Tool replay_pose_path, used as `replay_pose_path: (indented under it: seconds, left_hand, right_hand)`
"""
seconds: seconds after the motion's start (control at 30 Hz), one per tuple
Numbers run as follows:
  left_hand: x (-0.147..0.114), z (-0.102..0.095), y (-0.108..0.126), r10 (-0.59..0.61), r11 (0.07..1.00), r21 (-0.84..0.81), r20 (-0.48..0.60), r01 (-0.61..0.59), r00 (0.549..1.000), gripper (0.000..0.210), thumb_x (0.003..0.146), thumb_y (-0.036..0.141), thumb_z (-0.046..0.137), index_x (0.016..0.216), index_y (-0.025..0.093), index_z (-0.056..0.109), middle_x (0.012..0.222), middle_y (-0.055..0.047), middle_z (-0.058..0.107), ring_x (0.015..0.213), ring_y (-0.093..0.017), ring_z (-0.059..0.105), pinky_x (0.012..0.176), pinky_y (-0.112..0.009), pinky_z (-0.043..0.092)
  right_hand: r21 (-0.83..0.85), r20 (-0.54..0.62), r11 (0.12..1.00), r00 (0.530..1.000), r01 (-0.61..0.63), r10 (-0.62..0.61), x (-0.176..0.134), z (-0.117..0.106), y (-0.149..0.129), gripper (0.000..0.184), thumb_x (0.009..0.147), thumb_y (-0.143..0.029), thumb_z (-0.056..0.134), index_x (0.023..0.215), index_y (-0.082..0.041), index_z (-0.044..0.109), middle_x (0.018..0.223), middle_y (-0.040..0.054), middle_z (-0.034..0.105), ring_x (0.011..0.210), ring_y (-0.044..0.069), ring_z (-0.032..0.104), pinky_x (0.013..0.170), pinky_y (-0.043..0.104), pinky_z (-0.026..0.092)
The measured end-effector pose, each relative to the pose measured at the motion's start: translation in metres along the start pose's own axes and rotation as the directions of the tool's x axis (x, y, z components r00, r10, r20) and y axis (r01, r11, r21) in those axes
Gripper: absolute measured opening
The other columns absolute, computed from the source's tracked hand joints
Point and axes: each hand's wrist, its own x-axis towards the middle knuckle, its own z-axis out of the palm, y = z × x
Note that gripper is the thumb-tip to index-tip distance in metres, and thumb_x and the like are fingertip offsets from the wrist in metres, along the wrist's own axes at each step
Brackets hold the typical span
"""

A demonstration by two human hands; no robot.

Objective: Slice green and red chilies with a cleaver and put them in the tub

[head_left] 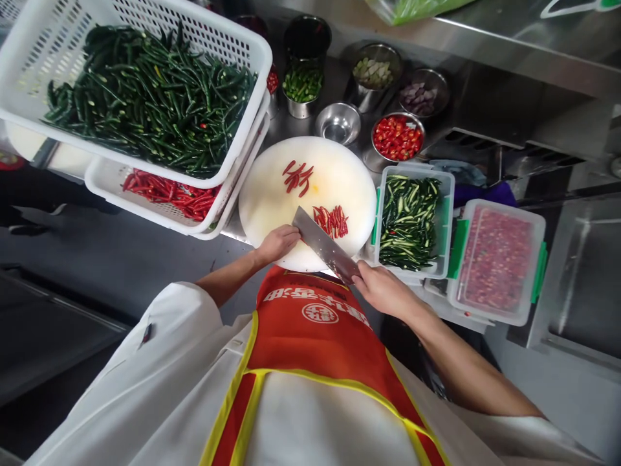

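My right hand [381, 287] grips a cleaver [326, 246], its broad blade slanting up and left over the near part of a round white cutting board [262, 162]. My left hand [280, 243] is closed at the board's near-left edge, its fingertips beside the blade's far end. A sliver of red shows there; what the fingers hold is mostly hidden. Just beyond the blade lies a pile of cut red chili strips [332, 222]. Farther back on the board is a small group of whole-looking red chili pieces [297, 178].
At left, a white basket of green chilies [155, 103] overlaps a lower one with red chilies [172, 194]. Clear tubs hold cut green chilies [410, 223] and a pinkish chopped mix [497, 259] at right. Behind stand an empty steel bowl [338, 123] and a bowl of cut red peppers [398, 137].
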Motion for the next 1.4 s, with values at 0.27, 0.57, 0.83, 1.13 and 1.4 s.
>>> replay_pose_path:
  seconds: [0.27, 0.57, 0.83, 1.13, 1.4]
  left_hand:
    - [-0.002, 0.004, 0.001, 0.011, 0.999, -0.045, -0.032, -0.013, 0.999, 0.023, 0.098, 0.024, 0.046, 0.095, 0.018, 0.068, 0.106, -0.009, 0.069, 0.100, -0.018, 0.063, 0.089, -0.034, 0.055]
    - [0.063, -0.030, -0.054, -0.316, 0.946, -0.015, -0.247, 0.322, 0.916, 0.025, 0.097, 0.024, 0.046, 0.082, 0.015, 0.064, 0.089, -0.009, 0.065, 0.090, -0.020, 0.060, 0.085, -0.035, 0.051]
    - [0.150, -0.045, -0.135, -0.653, 0.751, -0.014, -0.163, 0.660, 0.739, 0.015, 0.089, 0.023, 0.058, 0.086, 0.009, 0.064, 0.097, -0.011, 0.060, 0.091, -0.020, 0.059, 0.088, -0.035, 0.047]
    - [0.054, -0.032, -0.038, -0.086, 0.996, 0.004, 0.014, 0.086, 0.996, 0.026, 0.096, 0.024, 0.044, 0.099, 0.019, 0.070, 0.103, -0.009, 0.064, 0.097, -0.020, 0.059, 0.085, -0.032, 0.051]
    - [0.014, -0.001, 0.001, -0.036, 0.999, -0.027, -0.035, 0.035, 0.999, 0.022, 0.097, 0.021, 0.047, 0.104, 0.017, 0.067, 0.103, -0.008, 0.068, 0.096, -0.019, 0.062, 0.088, -0.034, 0.053]
  right_hand:
    - [0.061, -0.102, 0.998, 0.995, -0.011, 0.017, 0.063, 0.008, -0.030, 0.027, 0.101, -0.032, 0.036, 0.114, -0.014, 0.051, 0.098, 0.0148, 0.072, 0.090, 0.026, 0.067, 0.070, 0.030, 0.036]
    - [0.177, -0.216, 0.979, 0.966, -0.101, 0.138, 0.024, 0.020, -0.002, 0.026, 0.101, -0.034, 0.035, 0.107, -0.016, 0.052, 0.089, 0.0114, 0.071, 0.083, 0.025, 0.066, 0.067, 0.029, 0.033]
    - [0.114, -0.089, 0.992, 0.994, -0.046, 0.057, 0.002, 0.036, -0.012, 0.023, 0.101, -0.032, 0.037, 0.109, -0.018, 0.054, 0.087, 0.0085, 0.071, 0.081, 0.023, 0.066, 0.066, 0.029, 0.029]
    - [0.171, -0.161, 0.971, 0.968, -0.164, 0.192, 0.012, 0.032, 0.003, 0.023, 0.100, -0.030, 0.037, 0.110, -0.015, 0.052, 0.091, 0.0126, 0.072, 0.084, 0.024, 0.066, 0.068, 0.029, 0.033]
    - [0.072, -0.117, 0.996, 0.992, -0.044, 0.052, 0.015, 0.011, -0.007, 0.019, 0.100, -0.030, 0.037, 0.104, -0.017, 0.051, 0.089, 0.0117, 0.072, 0.082, 0.023, 0.067, 0.066, 0.029, 0.031]
